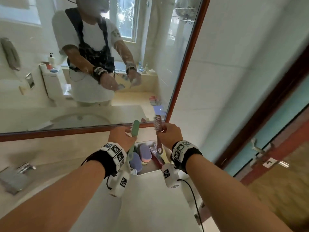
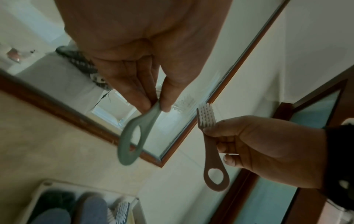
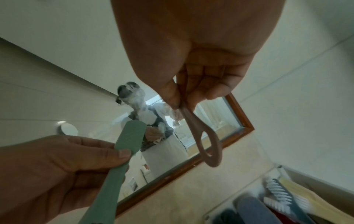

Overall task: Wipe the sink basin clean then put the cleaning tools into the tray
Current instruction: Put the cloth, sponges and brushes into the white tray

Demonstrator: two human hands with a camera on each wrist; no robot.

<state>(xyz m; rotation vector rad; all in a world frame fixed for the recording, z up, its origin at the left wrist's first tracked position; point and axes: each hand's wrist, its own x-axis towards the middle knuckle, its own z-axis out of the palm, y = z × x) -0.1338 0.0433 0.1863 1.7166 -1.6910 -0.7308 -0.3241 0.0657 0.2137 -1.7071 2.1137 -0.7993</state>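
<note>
Both hands are raised above the tray (image 1: 150, 172) at the back right of the counter. My left hand (image 1: 128, 132) pinches a green brush (image 1: 135, 128) by its handle, head up; the left wrist view shows the looped handle end (image 2: 132, 136) hanging below the fingertips (image 2: 166, 104). My right hand (image 1: 163, 130) grips a pink brush (image 1: 157, 123) with white bristles (image 2: 206, 115), its looped handle (image 3: 203, 136) pointing down. The two brushes are side by side and apart. Purple and blue sponges (image 1: 144, 152) and other brushes (image 3: 277, 192) lie in the tray.
A wood-framed mirror (image 1: 184, 64) hangs right behind the hands. The chrome faucet (image 1: 26, 167) stands at the left, with the basin under my left arm. A tiled wall and a door with a lever handle (image 1: 260, 151) close off the right.
</note>
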